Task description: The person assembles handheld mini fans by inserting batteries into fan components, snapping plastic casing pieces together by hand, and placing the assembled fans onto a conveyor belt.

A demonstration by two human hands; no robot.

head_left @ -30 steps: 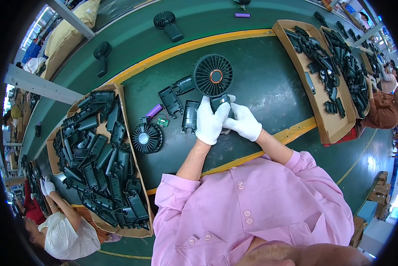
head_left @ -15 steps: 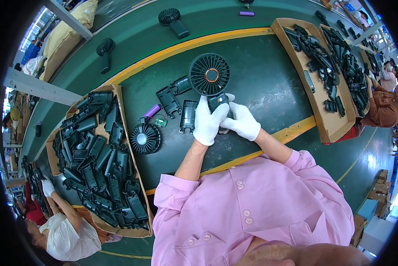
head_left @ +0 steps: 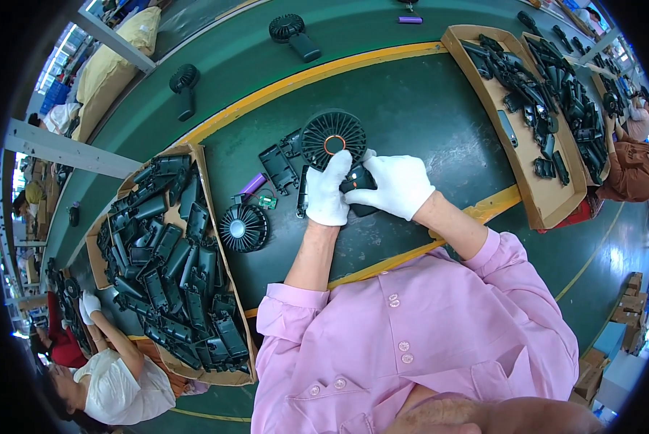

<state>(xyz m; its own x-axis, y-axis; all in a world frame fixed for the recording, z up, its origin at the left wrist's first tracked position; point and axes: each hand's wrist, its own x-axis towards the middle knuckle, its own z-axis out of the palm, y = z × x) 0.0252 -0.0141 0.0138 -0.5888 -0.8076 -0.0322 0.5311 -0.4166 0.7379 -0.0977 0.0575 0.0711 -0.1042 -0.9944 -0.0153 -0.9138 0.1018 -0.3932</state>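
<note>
Both my hands wear white gloves and hold one dark handheld fan (head_left: 334, 130) above the green table. My left hand (head_left: 329, 189) grips it just below the round grille, thumb up along the neck. My right hand (head_left: 398, 186) is closed around the handle from the right, where a small light glows on the black casing. Left of my left hand lie dark handle shells (head_left: 279, 168), partly hidden by it. Beside them are a purple battery cell (head_left: 253, 184), a small green circuit board (head_left: 267, 202) and a second fan head (head_left: 243, 227).
A cardboard tray heaped with dark shells (head_left: 167, 253) stands at the left, its wall (head_left: 227, 289) near the loose parts. Another cardboard tray (head_left: 516, 163) with dark parts is at the right. Beyond the yellow edge, fans (head_left: 294, 37) lie on a green belt. Co-workers sit at both sides.
The fan has tilted and dropped slightly toward me. My right hand has shifted up and over the handle. Fans on the belt have moved a little to the right.
</note>
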